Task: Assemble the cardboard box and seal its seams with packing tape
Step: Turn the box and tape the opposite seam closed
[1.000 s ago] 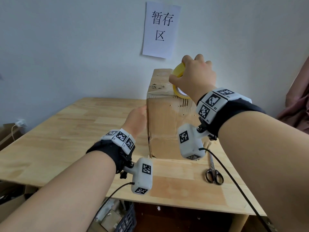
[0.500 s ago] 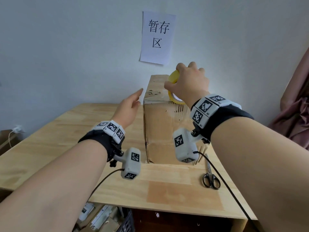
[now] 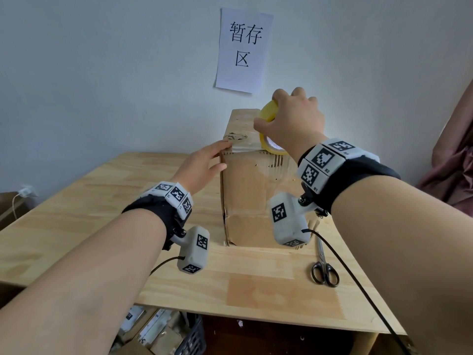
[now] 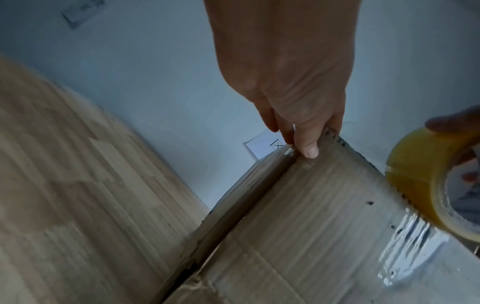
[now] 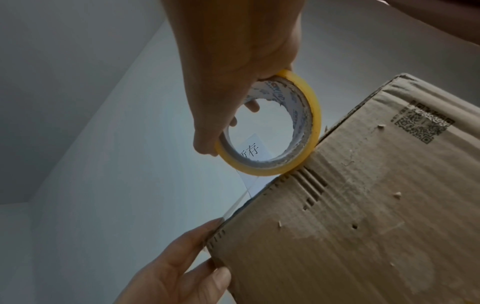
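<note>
Head view: the cardboard box point(image 3: 256, 190) stands upright on the wooden table point(image 3: 76, 226), its flaps folded shut, directly ahead of both sets of fingers. Across its top near edge runs a strip of clear tape point(image 3: 244, 148), stretched between the two hands. The left hand point(image 3: 202, 167) lies open against the box's upper left corner, its straight fingertips point(image 4: 310, 150) pressing the free end of the strip down where top and side meet. The right hand point(image 3: 291, 121) curls round the yellow tape roll point(image 3: 268, 131), thumb on the near rim and fingers through the core, as the right wrist view shows; the roll touches the top edge of the box just beyond the thumb.

Right wrist view: a taut clear strip leaves the roll point(image 5: 283, 131) and runs along the box edge toward the left fingertips point(image 5: 207, 224), lifted slightly off the cardboard along part of its span.

Progress, as a judgement: the box is assembled and taping of the top near edge has begun. The strip is anchored at the left but not yet fully laid or cut. Shiny film already lies on the front face point(image 4: 405, 244) below the roll. Whether the remaining seams, including the bottom, are sealed cannot be told.

Outward: scissors point(image 3: 323, 267) lie on the table to the right of the box, well below the right fingers, presumably for the cut. A paper sign point(image 3: 243, 51) hangs on the wall beyond the fingertips.
</note>
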`<state>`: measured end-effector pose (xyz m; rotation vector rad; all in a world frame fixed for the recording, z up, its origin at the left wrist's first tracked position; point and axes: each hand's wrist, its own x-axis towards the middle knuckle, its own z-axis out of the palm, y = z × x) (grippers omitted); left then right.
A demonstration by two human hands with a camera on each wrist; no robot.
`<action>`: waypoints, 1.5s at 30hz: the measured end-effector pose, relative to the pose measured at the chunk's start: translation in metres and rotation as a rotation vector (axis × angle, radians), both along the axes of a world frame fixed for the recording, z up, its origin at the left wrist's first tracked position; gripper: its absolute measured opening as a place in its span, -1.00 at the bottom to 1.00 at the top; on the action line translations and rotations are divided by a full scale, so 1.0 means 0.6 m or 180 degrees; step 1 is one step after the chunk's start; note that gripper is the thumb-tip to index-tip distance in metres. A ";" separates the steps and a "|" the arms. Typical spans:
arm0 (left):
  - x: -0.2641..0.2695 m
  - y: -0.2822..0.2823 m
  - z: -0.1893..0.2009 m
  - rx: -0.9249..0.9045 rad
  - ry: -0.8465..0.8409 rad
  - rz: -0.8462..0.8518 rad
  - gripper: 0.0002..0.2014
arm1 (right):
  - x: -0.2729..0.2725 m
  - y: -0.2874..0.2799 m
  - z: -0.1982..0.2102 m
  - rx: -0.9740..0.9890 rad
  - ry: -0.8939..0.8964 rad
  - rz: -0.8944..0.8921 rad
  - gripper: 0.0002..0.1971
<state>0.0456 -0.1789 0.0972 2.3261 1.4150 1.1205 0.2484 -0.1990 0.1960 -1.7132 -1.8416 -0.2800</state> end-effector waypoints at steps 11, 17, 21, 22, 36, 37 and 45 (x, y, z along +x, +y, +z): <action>-0.005 0.006 0.014 -0.0088 -0.0481 -0.0064 -0.63 | 0.001 0.001 0.003 -0.0012 0.0080 0.0014 -0.46; 0.002 0.003 0.011 -0.0087 -0.0592 -0.0210 -0.79 | 0.004 0.003 0.001 -0.0005 0.0106 0.0019 -0.46; 0.002 0.006 0.012 -0.0050 -0.0477 -0.0183 -0.74 | 0.004 0.003 0.000 0.0002 0.0077 0.0013 -0.45; 0.002 0.007 0.011 -0.0034 -0.0377 -0.0156 -0.71 | 0.004 0.003 0.000 0.0004 0.0081 0.0005 -0.46; 0.006 0.005 0.022 0.0131 0.0294 0.0190 -0.63 | 0.013 0.000 0.001 -0.0004 0.0044 -0.0018 -0.40; 0.006 0.006 0.021 0.0171 0.0203 0.0167 -0.65 | 0.014 0.000 0.001 -0.0010 0.0064 -0.0012 -0.39; 0.013 -0.014 0.018 0.0364 0.0177 0.0204 -0.59 | 0.008 -0.002 -0.001 -0.0031 0.0145 -0.0069 -0.39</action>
